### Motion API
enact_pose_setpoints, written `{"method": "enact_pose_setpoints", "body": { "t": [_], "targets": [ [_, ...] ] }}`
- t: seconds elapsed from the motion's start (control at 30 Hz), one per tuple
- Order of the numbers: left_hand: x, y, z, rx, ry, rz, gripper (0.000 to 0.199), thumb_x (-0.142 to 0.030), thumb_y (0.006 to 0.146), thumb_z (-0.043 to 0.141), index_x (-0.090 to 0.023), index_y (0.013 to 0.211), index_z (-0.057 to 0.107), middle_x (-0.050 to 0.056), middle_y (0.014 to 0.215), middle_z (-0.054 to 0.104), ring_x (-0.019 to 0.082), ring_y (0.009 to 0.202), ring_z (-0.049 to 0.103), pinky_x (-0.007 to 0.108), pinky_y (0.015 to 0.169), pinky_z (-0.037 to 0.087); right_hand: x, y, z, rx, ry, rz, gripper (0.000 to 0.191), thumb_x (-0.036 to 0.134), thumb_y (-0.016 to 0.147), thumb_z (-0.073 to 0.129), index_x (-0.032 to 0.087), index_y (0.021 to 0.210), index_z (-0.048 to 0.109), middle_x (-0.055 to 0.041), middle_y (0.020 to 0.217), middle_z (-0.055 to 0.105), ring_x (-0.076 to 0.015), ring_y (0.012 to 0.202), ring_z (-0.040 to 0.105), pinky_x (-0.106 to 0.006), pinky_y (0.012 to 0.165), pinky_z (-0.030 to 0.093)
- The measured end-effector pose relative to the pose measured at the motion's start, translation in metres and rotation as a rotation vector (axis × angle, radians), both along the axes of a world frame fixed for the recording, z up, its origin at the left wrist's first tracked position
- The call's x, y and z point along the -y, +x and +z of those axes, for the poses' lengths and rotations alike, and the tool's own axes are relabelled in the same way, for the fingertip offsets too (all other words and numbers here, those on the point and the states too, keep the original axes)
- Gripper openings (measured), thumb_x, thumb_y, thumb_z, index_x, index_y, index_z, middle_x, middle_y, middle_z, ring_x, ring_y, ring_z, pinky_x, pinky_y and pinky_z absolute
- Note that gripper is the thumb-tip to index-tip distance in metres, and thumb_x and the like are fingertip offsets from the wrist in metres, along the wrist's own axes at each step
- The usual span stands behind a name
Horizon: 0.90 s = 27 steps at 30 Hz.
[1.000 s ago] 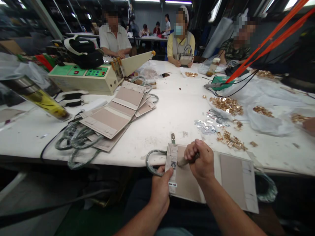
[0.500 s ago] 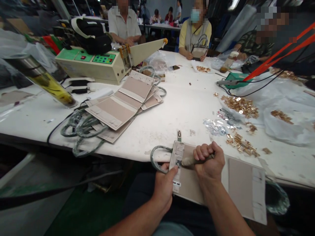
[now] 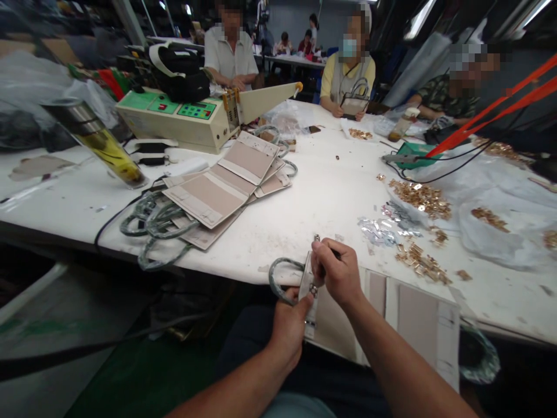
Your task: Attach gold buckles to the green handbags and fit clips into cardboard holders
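Observation:
A flat beige bag panel [image 3: 339,325] lies over the table's front edge and my lap, a wrapped green handle [image 3: 278,270] looping from its left end. My left hand [image 3: 289,325] pinches that left edge, thumb on top beside a small metal fitting [image 3: 313,290]. Just above the fitting, my right hand [image 3: 339,270] is closed around a hand tool [image 3: 336,253]. Only the tool's dark end shows; the rest is hidden by the fingers. A metal clasp on a strap [image 3: 317,238] sticks out past the panel's far edge. Another wrapped handle [image 3: 481,354] hangs at the right end.
Stacked bag panels [image 3: 213,191] with wrapped handles lie left of centre, before a cream machine [image 3: 174,125]. A bottle of yellow liquid [image 3: 108,151] stands left. Gold fittings [image 3: 422,197] and silver plates [image 3: 383,229] are heaped right, near a green block [image 3: 418,155]. Co-workers sit across the table.
My right hand has turned from holding the tool lengthwise over the panel to a raised grip above the fitting, further left. My left hand keeps its hold. The view has shifted slightly.

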<state>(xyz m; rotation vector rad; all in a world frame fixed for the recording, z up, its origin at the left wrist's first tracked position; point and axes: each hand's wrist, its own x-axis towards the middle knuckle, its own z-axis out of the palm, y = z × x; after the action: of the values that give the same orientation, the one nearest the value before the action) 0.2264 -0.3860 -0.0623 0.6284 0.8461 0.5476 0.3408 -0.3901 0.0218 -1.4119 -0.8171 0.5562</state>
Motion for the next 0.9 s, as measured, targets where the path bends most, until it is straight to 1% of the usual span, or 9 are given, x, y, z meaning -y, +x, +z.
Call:
{"method": "enact_pose_setpoints", "body": {
  "t": [0.1,0.17,0.23,0.33,0.47,0.57,0.67,0.8,0.9],
  "targets": [
    [0.000,0.000,0.002,0.008,0.018,0.007,0.033,-0.034,0.063,0.086,-0.014,0.086,0.072,0.006,0.076,0.072,0.019,0.066,0.064,0.028,0.063,0.050,-0.007,-0.008,0.010,0.028,0.040,0.067,0.050,0.047,0.098,0.062,0.022,0.057,0.049,0.0030,0.049,0.051,-0.0121,0.046,0.044,-0.026,0.048,0.035],
    [0.000,0.000,0.002,-0.004,0.037,0.029,0.031,-0.033,0.062,0.087,-0.014,0.081,0.072,0.005,0.072,0.070,0.016,0.063,0.061,0.026,0.061,0.047,-0.009,-0.012,0.010,0.071,0.002,0.120,0.050,0.047,0.096,0.063,0.022,0.055,0.049,0.0032,0.048,0.049,-0.0120,0.046,0.043,-0.026,0.048,0.033],
    [0.000,-0.001,0.001,-0.003,0.058,0.047,0.031,-0.034,0.062,0.087,-0.013,0.079,0.072,0.005,0.072,0.069,0.016,0.064,0.062,0.025,0.061,0.046,-0.007,-0.013,0.008,0.096,-0.050,0.148,0.051,0.045,0.095,0.063,0.022,0.053,0.048,0.0033,0.047,0.047,-0.0120,0.046,0.041,-0.027,0.048,0.032],
    [0.001,0.000,-0.001,0.016,0.038,0.027,0.033,-0.034,0.061,0.087,-0.013,0.081,0.072,0.005,0.073,0.070,0.019,0.066,0.064,0.028,0.062,0.048,0.000,-0.007,0.010,0.109,-0.052,0.147,0.050,0.043,0.096,0.061,0.022,0.052,0.049,0.0027,0.047,0.047,-0.0127,0.046,0.041,-0.028,0.049,0.033],
    [0.001,0.000,0.001,0.016,0.001,-0.008,0.037,-0.034,0.062,0.085,-0.013,0.090,0.073,0.008,0.079,0.073,0.022,0.069,0.067,0.031,0.065,0.051,0.009,-0.003,0.016,0.061,0.066,0.104,0.049,0.044,0.097,0.060,0.023,0.055,0.049,0.0024,0.049,0.048,-0.0134,0.047,0.041,-0.029,0.050,0.035],
    [0.002,0.000,0.001,0.013,0.011,0.007,0.036,-0.033,0.061,0.086,-0.013,0.088,0.073,0.008,0.079,0.073,0.020,0.067,0.066,0.030,0.065,0.051,0.012,-0.003,0.007,0.068,0.023,0.093,0.049,0.043,0.097,0.060,0.023,0.054,0.048,0.0025,0.049,0.048,-0.0134,0.047,0.042,-0.029,0.050,0.034],
    [0.002,0.000,-0.001,0.022,0.022,0.009,0.034,-0.033,0.062,0.086,-0.013,0.086,0.072,0.007,0.078,0.073,0.020,0.068,0.066,0.030,0.065,0.051,0.016,-0.001,-0.004,0.080,-0.030,0.048,0.050,0.041,0.097,0.061,0.022,0.053,0.049,0.0027,0.047,0.047,-0.0133,0.046,0.042,-0.028,0.050,0.034],
    [0.002,0.000,-0.001,0.000,0.003,-0.002,0.041,-0.036,0.058,0.090,-0.013,0.088,0.072,0.007,0.075,0.072,0.021,0.065,0.066,0.030,0.062,0.050,0.020,-0.003,-0.008,0.032,0.070,0.023,0.051,0.048,0.097,0.059,0.023,0.054,0.048,0.0023,0.049,0.048,-0.0137,0.047,0.042,-0.029,0.050,0.037],
    [0.001,0.001,0.002,-0.020,-0.005,0.001,0.039,-0.034,0.056,0.089,-0.013,0.083,0.071,0.006,0.071,0.071,0.020,0.062,0.066,0.029,0.060,0.050,0.024,-0.005,-0.009,0.057,0.046,0.011,0.052,0.052,0.096,0.058,0.024,0.053,0.047,0.0019,0.049,0.048,-0.0143,0.047,0.043,-0.029,0.050,0.037]
  ]
}}
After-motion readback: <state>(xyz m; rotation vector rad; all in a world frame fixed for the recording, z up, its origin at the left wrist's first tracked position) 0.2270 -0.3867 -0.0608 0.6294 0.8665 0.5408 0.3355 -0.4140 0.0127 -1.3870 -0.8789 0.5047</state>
